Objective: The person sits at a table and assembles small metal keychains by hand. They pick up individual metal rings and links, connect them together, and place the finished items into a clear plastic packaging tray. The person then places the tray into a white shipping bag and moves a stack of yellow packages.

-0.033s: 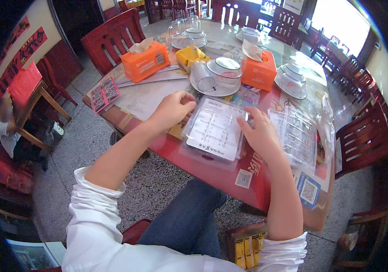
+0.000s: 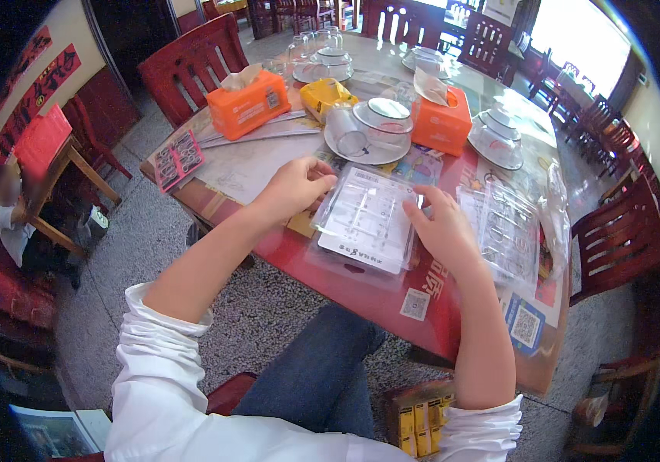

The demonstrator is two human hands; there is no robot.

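Head view, left hand [image 2: 293,189] and right hand [image 2: 441,231] each gripping clear plastic package [image 2: 367,219], red table [image 2: 361,296]

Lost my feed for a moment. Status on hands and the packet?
Left hand and right hand both grip the clear plastic packet edges. Packet over the table edge. Nothing blocking.

Packet [image 2: 366,221]: lay on table [image 2: 268,165] edge, between both hands.
Tissue boxes [image 2: 248,105]: stood behind it.
Dishes [image 2: 368,131]: sat between boxes.

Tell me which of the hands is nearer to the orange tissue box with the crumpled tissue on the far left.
Left. The left hand lies just below that orange tissue box; the right hand is farther off, across the clear plastic package.
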